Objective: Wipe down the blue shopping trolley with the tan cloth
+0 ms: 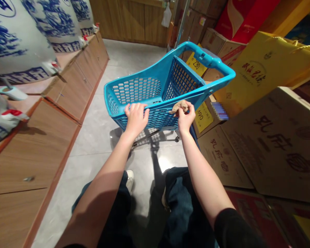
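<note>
A blue plastic shopping cart [136, 89] with mesh walls stands in front of me, its handle toward the upper right. My left hand [136, 119] is hooked over the cart's near rim, fingers slightly apart and curled across the edge. To its right, my right hand [187, 117] pinches a crumpled tan cloth [179, 106] at the same near rim, toward the handle end. The cloth lies against the blue plastic. No goods show inside the cart's basket.
Stacked cardboard boxes [274, 137] line the right, with yellow price signs [203, 117] and a yellow gift bag [260, 69]. Wooden cabinets [28, 162] on the left carry large blue-and-white jars [12, 38]. Grey floor [93, 137] runs between them.
</note>
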Demonstrator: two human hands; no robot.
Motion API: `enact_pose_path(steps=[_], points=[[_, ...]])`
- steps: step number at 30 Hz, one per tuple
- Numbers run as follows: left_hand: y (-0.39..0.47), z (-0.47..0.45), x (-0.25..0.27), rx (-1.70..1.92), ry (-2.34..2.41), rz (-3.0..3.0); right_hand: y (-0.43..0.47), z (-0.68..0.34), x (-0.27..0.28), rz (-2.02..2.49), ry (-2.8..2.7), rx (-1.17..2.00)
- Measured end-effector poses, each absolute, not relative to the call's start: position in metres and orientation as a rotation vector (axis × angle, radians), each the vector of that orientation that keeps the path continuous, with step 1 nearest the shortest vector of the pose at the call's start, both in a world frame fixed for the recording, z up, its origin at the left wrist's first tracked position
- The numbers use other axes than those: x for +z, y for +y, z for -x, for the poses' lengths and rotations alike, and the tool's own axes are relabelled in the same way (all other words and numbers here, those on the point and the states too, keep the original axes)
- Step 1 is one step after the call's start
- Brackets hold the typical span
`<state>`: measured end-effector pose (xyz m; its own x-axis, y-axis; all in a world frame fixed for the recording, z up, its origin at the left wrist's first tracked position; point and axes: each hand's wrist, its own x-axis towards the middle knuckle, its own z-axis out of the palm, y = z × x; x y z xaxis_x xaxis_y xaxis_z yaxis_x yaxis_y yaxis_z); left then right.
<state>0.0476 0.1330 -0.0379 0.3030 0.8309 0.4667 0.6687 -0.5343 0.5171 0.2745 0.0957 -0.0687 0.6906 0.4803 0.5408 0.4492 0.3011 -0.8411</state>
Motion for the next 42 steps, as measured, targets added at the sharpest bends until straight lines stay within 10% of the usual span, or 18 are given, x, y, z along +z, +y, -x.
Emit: enact_pose_path(steps=[42], points=[[0.131,-0.039,-0.026,0.921,1.468,-2.358,0.089,-0.218,-0.043,1.384,-0.716,0.438]])
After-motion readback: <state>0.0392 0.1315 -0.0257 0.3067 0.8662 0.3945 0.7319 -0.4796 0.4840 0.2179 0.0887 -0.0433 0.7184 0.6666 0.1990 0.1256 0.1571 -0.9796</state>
